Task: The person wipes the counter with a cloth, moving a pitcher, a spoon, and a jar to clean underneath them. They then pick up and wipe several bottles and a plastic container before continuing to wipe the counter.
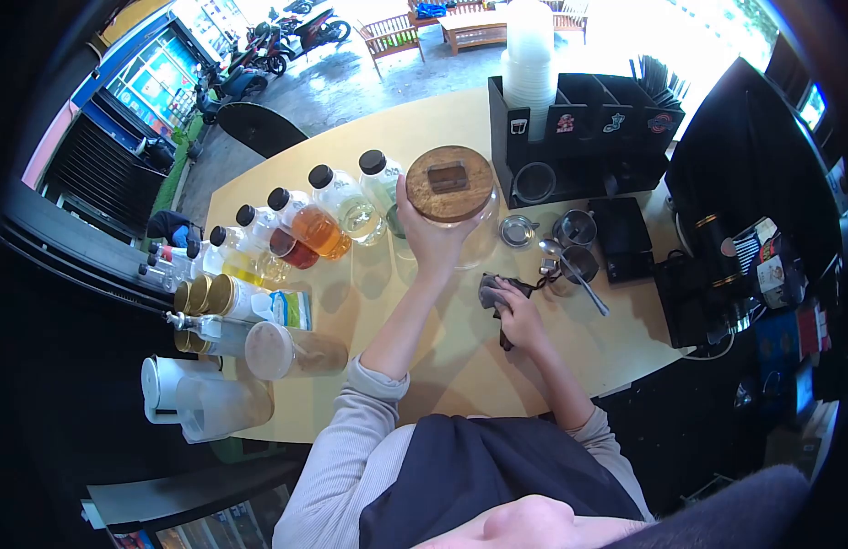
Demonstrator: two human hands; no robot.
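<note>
Jar (479, 240), clear-walled, fitted with a round wooden lid (449, 183), is located on the far half of the tabletop (451, 371) and serves as the reference for all positions below.

Left grip (431, 231): closed around the near side of the jar, just beneath the lid, with the thumb along the left side. Contact between the jar base and the tabletop cannot be determined.

Right grip (518, 309): lowered to the near right of the jar, fingers bent over a dark cloth (507, 335) on the tabletop. The hand partly hides the cloth; clamping force and finger closure cannot be determined.

Adjacent items:
- Left of the jar: row of dark-capped bottles (318, 229), extending toward the near left. Contents include orange, red and yellow liquids; the nearest bottle stands just beside the jar.
- Right of the jar: small metal vessel (518, 231), then two metal cups (575, 226). A long-handled spoon (585, 282) lies across the nearer cup. A flat black unit (625, 240) is positioned beyond them.
- Far right of the jar: black organizer (588, 165) carrying a tall stack of cups (531, 82).
- Near left of the jar, well apart: container with a pale round lid (270, 351), and a translucent pitcher (218, 407).
</note>
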